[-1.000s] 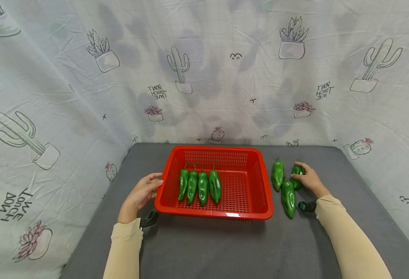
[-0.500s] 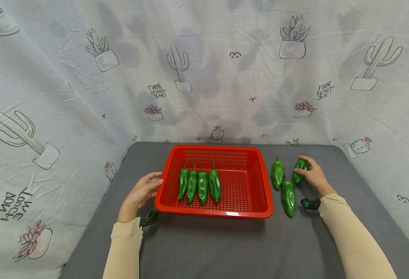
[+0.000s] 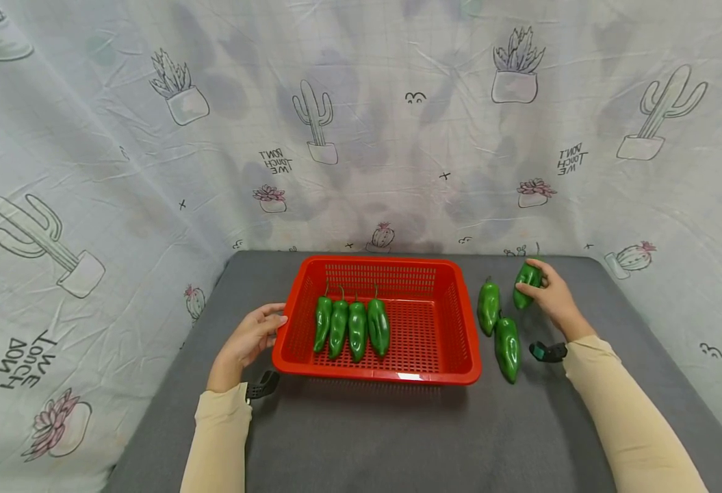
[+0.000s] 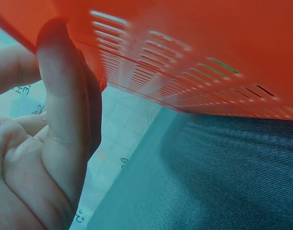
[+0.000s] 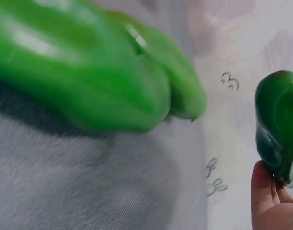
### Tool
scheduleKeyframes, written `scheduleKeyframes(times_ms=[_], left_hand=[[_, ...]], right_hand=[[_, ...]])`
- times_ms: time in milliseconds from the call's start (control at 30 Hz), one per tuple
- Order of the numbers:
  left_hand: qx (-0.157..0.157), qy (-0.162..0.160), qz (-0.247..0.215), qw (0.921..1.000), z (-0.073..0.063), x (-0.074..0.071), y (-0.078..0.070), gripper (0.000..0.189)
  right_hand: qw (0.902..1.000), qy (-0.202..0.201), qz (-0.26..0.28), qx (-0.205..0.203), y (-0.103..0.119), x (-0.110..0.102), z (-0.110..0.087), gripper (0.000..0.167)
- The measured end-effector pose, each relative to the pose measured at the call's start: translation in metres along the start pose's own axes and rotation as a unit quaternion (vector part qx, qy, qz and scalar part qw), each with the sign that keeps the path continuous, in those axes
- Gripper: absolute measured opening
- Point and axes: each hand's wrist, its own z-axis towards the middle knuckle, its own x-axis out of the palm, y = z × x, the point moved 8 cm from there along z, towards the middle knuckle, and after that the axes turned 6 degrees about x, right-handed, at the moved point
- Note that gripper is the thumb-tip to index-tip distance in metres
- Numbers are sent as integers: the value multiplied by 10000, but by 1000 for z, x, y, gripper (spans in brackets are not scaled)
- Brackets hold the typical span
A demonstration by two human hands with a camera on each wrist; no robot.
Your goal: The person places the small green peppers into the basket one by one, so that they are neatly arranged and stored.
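My right hand (image 3: 556, 301) pinches a glossy green pepper (image 3: 525, 279) between thumb and fingers, over the right side of the table. Its stem points up and away. In the right wrist view this pepper (image 5: 278, 110) stands against the curtain, apart from two others. Those two green peppers, one farther back (image 3: 488, 308) and one nearer (image 3: 508, 349), lie on the table left of that hand. My left hand (image 3: 254, 335) holds the left rim of the red plastic basket (image 3: 373, 375); the left wrist view has its thumb (image 4: 64, 86) against the rim.
Inside the basket several green peppers (image 3: 357, 332) lie side by side in its left half, stems away from me. Bare red mesh floor (image 3: 413, 335) shows to their right. A grey cloth (image 3: 367, 438) covers the table. A cactus-print curtain (image 3: 385, 137) hangs behind and at both sides.
The right hand has moved away from me and slightly right with its pepper, off from beside the other two. The left hand and the basket have stayed in place.
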Motion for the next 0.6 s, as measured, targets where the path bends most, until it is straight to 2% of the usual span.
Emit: scheduleKeyframes(times_ms=[267,500,600], left_hand=[[-84,-16,-47,10000,0,0,1,49],[-96,71,-9,9999,-6,8,-13,49],[-73,52,-19,10000,-4,6,-10,49]], right_hand=[[9994,147,127,-298,23,3,-3,72],[9979,293,345,-466,39,7,-3,71],[9971,345,397,-548,47,10,-4,71]])
